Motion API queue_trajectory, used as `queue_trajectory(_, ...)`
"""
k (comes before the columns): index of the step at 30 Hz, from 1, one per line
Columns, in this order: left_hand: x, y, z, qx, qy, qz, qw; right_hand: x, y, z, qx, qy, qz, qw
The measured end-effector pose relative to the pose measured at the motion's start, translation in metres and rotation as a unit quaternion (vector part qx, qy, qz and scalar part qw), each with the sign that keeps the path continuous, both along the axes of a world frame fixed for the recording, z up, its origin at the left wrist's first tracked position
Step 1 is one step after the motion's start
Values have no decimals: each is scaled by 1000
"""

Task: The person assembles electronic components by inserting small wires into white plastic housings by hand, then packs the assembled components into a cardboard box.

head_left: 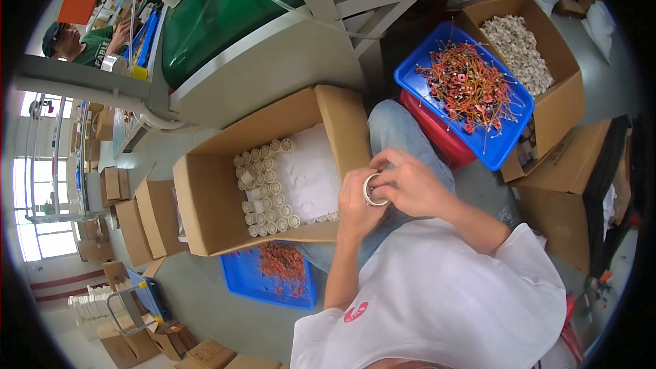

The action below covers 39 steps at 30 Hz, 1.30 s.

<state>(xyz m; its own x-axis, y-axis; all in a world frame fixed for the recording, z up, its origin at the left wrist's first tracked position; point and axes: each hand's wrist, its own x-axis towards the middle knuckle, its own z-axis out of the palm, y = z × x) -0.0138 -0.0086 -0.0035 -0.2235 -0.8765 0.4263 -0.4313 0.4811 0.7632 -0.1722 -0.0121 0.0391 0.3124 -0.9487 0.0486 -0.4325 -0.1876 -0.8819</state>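
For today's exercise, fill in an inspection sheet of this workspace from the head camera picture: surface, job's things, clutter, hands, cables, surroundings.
Surface: no table; work is done over the lap, above a grey floor.
Job's things: a small white ring-shaped part held between both hands; an open cardboard box with rows of white rolls.
Clutter: a blue tray of orange wired parts on a red bin; a second blue tray; a box of pale small parts.
Hands: left hand and right hand both grip the ring.
Cables: nothing seen beyond the wired parts.
Surroundings: green conveyor, a person beyond it, stacked cartons.
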Motion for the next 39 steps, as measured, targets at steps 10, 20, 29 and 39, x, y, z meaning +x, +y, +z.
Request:
queue_trajectory(10, 0, 8, 8, 33, 14, -21, 999, 4, 9, -3, 3, -54, -27, 998)
queue_trajectory(20, 7, 0, 13, 78, -13, -84, 993, -2, 6, -8, -5, -64, -6, 998)
queue_trajectory(29, 80, -118, 83, -131, -150, 31, 979, -37, -5, 5, -52, -99, -131, 985)
queue_trajectory(39, 239, -435, 143, -249, -216, 385, 862, -86, 8, -13, -18, -26, -277, 960)
